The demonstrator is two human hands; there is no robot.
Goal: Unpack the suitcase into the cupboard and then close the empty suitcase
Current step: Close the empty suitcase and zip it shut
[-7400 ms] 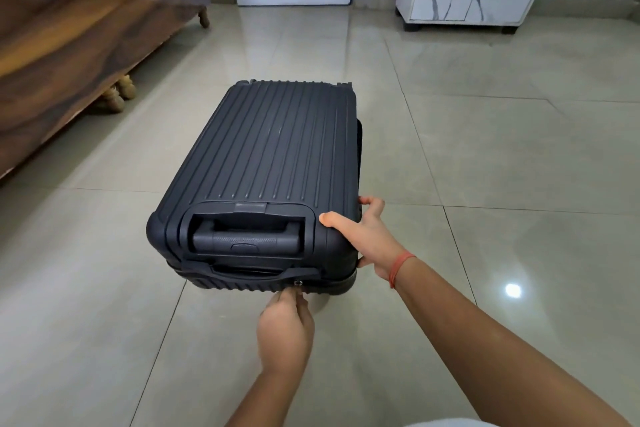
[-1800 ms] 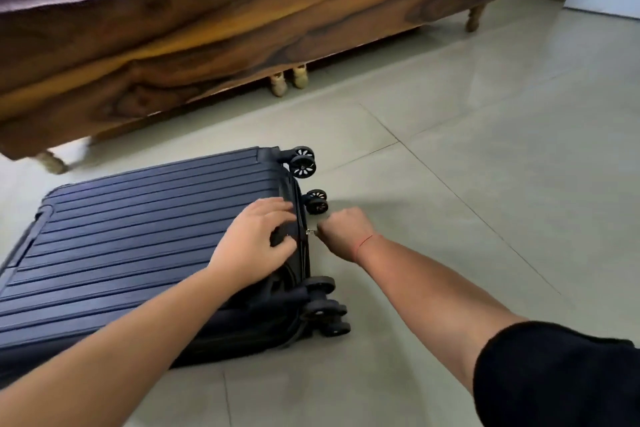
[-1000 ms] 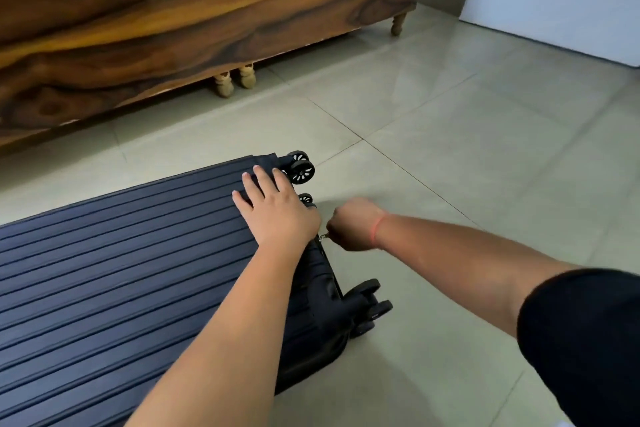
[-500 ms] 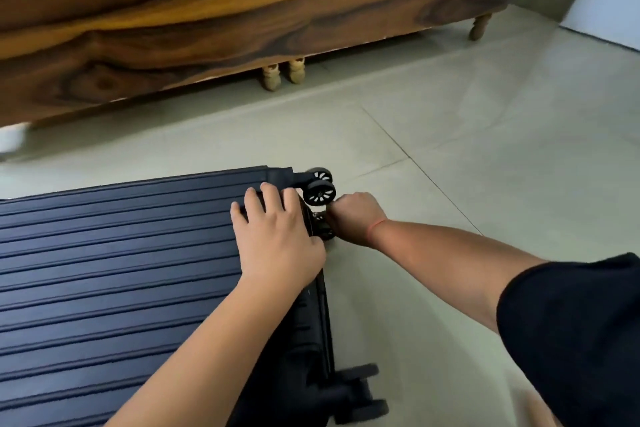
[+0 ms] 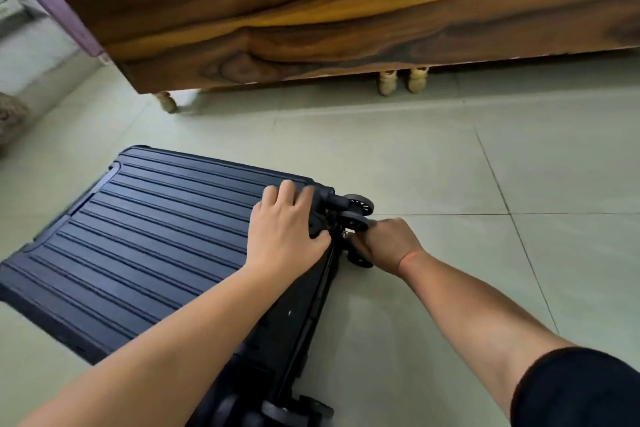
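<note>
Pressing down on the suitcase [image 5: 156, 246], flat on the floor [image 5: 450, 166] with lid down, using the left hand [image 5: 287, 232], straight-fingered, near the far wheels [image 5: 360, 208]. Pinching the zip pull [image 5: 345, 236] at that end with the curled right hand [image 5: 384, 243]. Beyond, a wooden bed [image 5: 311, 28] under a purple cover [image 5: 69, 21].
</note>
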